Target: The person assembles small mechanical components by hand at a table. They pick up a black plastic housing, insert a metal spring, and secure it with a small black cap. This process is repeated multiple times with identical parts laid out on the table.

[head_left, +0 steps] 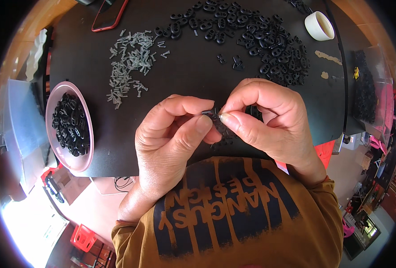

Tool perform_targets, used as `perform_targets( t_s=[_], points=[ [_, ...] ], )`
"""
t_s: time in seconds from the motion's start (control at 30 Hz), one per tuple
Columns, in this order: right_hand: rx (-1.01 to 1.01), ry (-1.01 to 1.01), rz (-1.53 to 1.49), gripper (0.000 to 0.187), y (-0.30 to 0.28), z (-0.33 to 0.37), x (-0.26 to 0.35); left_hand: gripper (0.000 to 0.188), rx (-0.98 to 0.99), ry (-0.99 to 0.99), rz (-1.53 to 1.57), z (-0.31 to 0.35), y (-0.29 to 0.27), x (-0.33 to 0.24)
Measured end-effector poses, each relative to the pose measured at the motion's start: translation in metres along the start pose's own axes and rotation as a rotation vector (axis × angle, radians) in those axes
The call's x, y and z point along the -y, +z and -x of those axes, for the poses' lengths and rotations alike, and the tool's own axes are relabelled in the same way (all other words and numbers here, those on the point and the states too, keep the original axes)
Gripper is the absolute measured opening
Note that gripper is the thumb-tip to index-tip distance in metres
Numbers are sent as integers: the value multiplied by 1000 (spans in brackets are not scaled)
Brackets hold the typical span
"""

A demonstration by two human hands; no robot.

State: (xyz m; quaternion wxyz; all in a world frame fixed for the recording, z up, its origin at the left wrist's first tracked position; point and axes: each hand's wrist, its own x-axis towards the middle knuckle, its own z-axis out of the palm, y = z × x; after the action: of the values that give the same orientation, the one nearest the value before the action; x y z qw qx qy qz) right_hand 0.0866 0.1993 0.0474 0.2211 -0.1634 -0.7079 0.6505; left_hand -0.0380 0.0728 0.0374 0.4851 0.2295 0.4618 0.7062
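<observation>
My left hand point(169, 136) is closed, pinching a small black plastic cord lock part point(209, 114) between thumb and fingers above the near part of the table. Close against that part, my right hand point(271, 120) has its thumb and forefinger pressed together. Whatever sits between those fingertips is too small to make out. Under the hands, more small black parts point(226, 138) lie partly hidden. Beyond my left hand spreads a pile of small metal springs point(128, 62). A large heap of black two-holed cord lock pieces point(273, 49) lies beyond my right hand.
A pink bowl point(57, 149) full of black cord locks point(70, 125) stands at the table's left edge. A red-edged phone point(109, 15) lies at the far left, a white cup point(319, 26) at the far right. Clear plastic bins point(381, 96) flank the dark table point(180, 62).
</observation>
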Motion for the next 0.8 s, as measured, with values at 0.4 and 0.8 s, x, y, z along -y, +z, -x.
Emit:
perform_targets(
  t_s=[0.4,0.8],
  points=[
    [64,-200,284,8,-2,-3,5,14,11,142,-304,1,-1,1],
    [105,-70,222,4,-2,5,-7,19,67,164,-450,2,-8,10]
  ],
)
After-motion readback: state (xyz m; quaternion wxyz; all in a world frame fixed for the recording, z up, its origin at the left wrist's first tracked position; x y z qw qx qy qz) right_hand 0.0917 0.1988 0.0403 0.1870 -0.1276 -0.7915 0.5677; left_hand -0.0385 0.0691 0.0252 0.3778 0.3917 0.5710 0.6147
